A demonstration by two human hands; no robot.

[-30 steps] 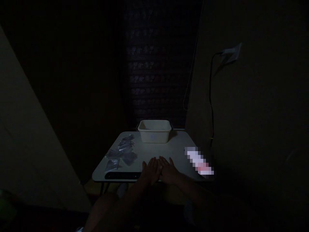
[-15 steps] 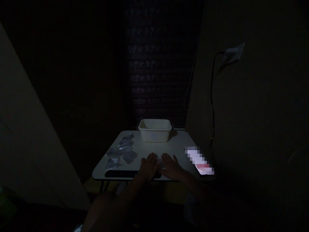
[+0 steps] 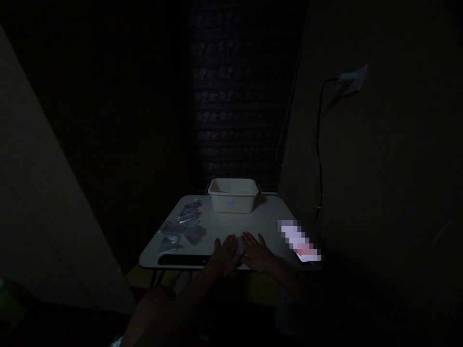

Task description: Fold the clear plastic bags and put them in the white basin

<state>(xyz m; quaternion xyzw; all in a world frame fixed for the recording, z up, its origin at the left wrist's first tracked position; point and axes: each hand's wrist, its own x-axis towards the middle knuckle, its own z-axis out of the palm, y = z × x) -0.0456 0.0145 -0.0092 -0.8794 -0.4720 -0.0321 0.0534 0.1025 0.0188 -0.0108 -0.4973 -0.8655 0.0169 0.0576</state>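
Note:
Both hands lie side by side near the front edge of a small pale folding table [image 3: 231, 224]. My left hand [image 3: 224, 254] is flat, its fingers stretched forward and thumb apart. My right hand [image 3: 256, 252] also lies flat with its fingers out, angled toward the left one. Between them shows a small pale piece [image 3: 240, 245], possibly a plastic bag; the hands cover most of it and the dimness hides its kind. Several clear plastic bags [image 3: 195, 233] lie spread on the table's left side.
A white plastic basin [image 3: 232, 203] with dark side handles stands at the table's back. A lit phone [image 3: 299, 241], its screen blurred out, lies at the right edge. A black slot [image 3: 181, 260] runs along the front. A cable [image 3: 320, 168] hangs from a wall socket [image 3: 350, 81].
My left hand has slid slightly back toward me and a little left on the table. The right hand has shifted slightly, and more of the pale piece shows between them.

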